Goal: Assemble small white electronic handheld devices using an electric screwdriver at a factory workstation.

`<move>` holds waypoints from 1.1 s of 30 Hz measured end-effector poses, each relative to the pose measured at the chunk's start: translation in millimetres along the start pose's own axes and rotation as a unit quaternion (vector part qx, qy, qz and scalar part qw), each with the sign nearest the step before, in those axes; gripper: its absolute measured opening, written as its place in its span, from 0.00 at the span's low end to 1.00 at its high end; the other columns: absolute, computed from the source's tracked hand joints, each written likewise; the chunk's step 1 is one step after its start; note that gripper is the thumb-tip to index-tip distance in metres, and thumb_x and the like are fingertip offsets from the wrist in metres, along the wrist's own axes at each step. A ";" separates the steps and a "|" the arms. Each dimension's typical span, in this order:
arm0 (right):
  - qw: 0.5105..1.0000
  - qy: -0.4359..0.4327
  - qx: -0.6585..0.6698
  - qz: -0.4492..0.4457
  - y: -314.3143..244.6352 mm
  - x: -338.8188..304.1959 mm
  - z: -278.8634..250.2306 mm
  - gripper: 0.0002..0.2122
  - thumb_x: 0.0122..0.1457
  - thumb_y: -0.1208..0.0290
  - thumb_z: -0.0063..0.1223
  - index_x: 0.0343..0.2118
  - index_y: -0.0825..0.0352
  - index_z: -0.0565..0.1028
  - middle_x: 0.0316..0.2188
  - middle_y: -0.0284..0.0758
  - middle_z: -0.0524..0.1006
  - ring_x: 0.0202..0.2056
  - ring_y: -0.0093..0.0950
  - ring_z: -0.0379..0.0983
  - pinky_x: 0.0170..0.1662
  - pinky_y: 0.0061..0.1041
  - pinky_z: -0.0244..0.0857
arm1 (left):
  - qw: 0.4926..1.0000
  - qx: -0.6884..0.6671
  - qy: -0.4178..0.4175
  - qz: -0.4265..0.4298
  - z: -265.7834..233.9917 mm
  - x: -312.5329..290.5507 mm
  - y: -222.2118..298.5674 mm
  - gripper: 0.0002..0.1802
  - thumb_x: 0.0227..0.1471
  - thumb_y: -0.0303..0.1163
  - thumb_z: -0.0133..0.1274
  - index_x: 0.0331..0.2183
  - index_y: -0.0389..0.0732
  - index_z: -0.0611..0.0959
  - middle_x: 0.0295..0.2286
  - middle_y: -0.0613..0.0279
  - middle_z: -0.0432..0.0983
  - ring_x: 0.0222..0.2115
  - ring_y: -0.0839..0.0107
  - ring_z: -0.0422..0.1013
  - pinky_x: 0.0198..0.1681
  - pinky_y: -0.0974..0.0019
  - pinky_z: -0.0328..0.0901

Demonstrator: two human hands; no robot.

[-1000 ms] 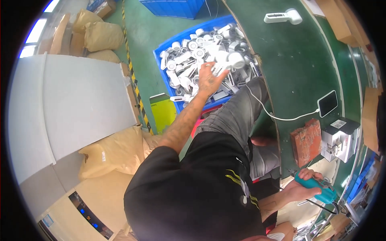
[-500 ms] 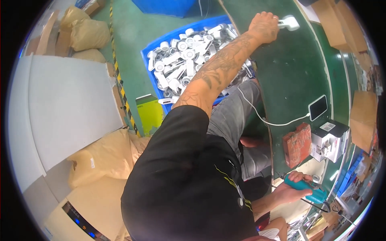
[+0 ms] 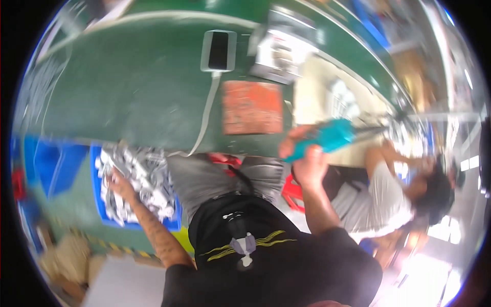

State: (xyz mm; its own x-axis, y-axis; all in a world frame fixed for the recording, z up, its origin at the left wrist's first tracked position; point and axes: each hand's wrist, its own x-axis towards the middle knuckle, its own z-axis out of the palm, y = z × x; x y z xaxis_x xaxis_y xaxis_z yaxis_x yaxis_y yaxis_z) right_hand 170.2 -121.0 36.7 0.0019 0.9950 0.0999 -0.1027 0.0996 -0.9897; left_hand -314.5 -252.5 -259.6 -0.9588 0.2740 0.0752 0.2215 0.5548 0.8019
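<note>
My left hand (image 3: 120, 185) is over the blue bin (image 3: 105, 212) on the left, among a heap of white plastic parts (image 3: 148, 187). Its fingers are smeared by motion, so whether they grip a part is unclear. In my right hand (image 3: 308, 159), at the table's near edge, is a teal electric screwdriver (image 3: 335, 137), with my fingers wrapped round its body. A dark cord or end trails off it to the right, blurred. The red block-like box (image 3: 252, 107) lies just left of that hand.
On the green table (image 3: 128, 77) lies a white-framed phone (image 3: 219, 50) with a white cable running to the near edge. Behind the red box stands a silver-and-black device (image 3: 284, 53). A co-worker in a light shirt (image 3: 386, 199) sits close on the right. A blue container (image 3: 59, 163) is at far left.
The view has swung round to the right. My left hand has gone from a white part on the table to the bin. The screwdriver stays in my right hand.
</note>
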 end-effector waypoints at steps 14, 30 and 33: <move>0.999 0.047 0.020 -0.005 -10.8 -9.2 -30.5 0.30 0.62 0.41 0.51 0.46 0.70 0.69 0.24 0.31 0.63 0.28 0.25 0.60 0.35 0.26 0.58 | 0.914 0.385 -0.004 -0.129 48.6 -106.7 -107.5 0.59 0.43 0.76 0.52 0.63 0.41 0.66 0.60 0.45 0.64 0.63 0.33 0.52 0.63 0.29 0.43; 0.997 -0.054 -0.046 -0.007 -20.1 -7.5 61.8 0.32 0.62 0.35 0.45 0.44 0.68 0.68 0.24 0.31 0.63 0.28 0.25 0.60 0.36 0.26 0.58 | 0.984 0.100 -0.146 0.033 118.1 -51.5 4.4 0.43 0.49 0.52 0.61 0.58 0.33 0.70 0.59 0.42 0.59 0.62 0.43 0.52 0.64 0.39 0.50; 0.998 -0.001 -0.051 -0.023 -24.4 -15.5 41.4 0.38 0.60 0.34 0.48 0.51 0.73 0.69 0.24 0.32 0.65 0.28 0.26 0.63 0.36 0.27 0.61 | 0.993 -0.037 0.011 0.112 109.6 -44.0 7.3 0.32 0.51 0.44 0.59 0.52 0.31 0.74 0.51 0.40 0.67 0.55 0.43 0.61 0.60 0.45 0.57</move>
State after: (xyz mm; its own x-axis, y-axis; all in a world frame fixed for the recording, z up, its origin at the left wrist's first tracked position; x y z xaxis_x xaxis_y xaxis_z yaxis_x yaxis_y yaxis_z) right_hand 131.4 -139.1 63.6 0.0016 0.9894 0.1451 -0.0003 0.1451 -0.9894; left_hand -251.2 -174.4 -321.9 -0.8907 0.3670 0.2683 0.4165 0.4220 0.8052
